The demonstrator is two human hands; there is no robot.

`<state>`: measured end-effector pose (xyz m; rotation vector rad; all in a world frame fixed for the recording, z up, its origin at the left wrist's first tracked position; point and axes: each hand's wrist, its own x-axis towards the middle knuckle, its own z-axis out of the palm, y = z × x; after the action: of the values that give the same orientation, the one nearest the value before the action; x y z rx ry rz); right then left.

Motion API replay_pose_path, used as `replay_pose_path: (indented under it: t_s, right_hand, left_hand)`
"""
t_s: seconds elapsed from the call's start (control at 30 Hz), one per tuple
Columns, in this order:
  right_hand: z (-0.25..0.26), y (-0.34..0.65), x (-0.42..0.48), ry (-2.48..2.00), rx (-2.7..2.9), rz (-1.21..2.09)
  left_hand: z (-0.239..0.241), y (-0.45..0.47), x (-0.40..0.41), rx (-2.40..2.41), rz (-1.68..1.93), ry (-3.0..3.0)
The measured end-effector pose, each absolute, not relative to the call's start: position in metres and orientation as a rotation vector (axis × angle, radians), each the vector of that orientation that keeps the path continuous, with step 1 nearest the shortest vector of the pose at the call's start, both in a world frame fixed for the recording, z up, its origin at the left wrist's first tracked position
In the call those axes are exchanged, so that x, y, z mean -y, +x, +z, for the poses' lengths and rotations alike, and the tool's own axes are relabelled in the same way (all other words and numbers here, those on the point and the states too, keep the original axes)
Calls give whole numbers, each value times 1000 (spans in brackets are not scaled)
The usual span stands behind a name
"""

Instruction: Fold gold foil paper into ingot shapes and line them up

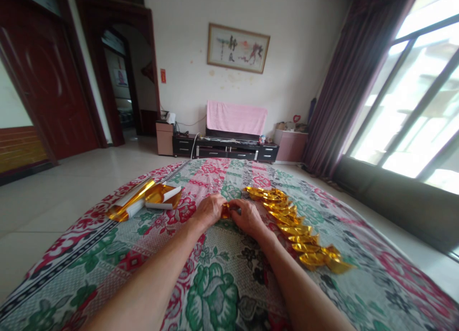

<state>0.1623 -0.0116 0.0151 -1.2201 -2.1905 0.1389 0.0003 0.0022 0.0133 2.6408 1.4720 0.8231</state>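
Note:
Near the middle of the flowered cloth, my left hand (pixel 211 209) and my right hand (pixel 247 215) meet with bent fingers around a small piece of gold foil paper (pixel 225 211). Both hands grip it, and most of the piece is hidden behind the fingers. To the right of my right hand, several folded gold paper ingots (pixel 299 230) lie in a slanting row, some overlapping. Left of my left hand rest curled sheets of gold foil paper (pixel 132 202) with white backs.
The patterned cloth (pixel 211 292) covers a broad rounded surface under my arms. Beyond it stands a low black cabinet (pixel 244 154) with a pink cloth (pixel 236 115) draped above. A purple curtain (pixel 333 92) hangs beside the window on the right. Red-brown doors are at the left.

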Motion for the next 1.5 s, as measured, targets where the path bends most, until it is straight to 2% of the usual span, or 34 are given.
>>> replay_pose_path:
  t_s: [0.23, 0.57, 0.8, 1.1, 1.3, 1.5]
  right_hand:
    - [16, 160, 12, -1233, 2206, 109]
    - [12, 158, 10, -1274, 2220, 82]
    - [14, 158, 9, -1233, 2272, 81]
    - [12, 162, 7, -1192, 2242, 173]
    - [18, 167, 4, -996, 2338, 270]
    - [20, 175, 5, -1033, 2329, 376]
  left_hand:
    - [12, -2, -4, -1437, 777, 2678]
    - [23, -16, -5, -1129, 695, 2698]
    - [24, -22, -4, -1175, 644, 2594]
    - [24, -21, -5, -1106, 713, 2586]
    - [28, -20, -2, -1108, 679, 2574]
    - [28, -20, -2, -1104, 661, 2576]
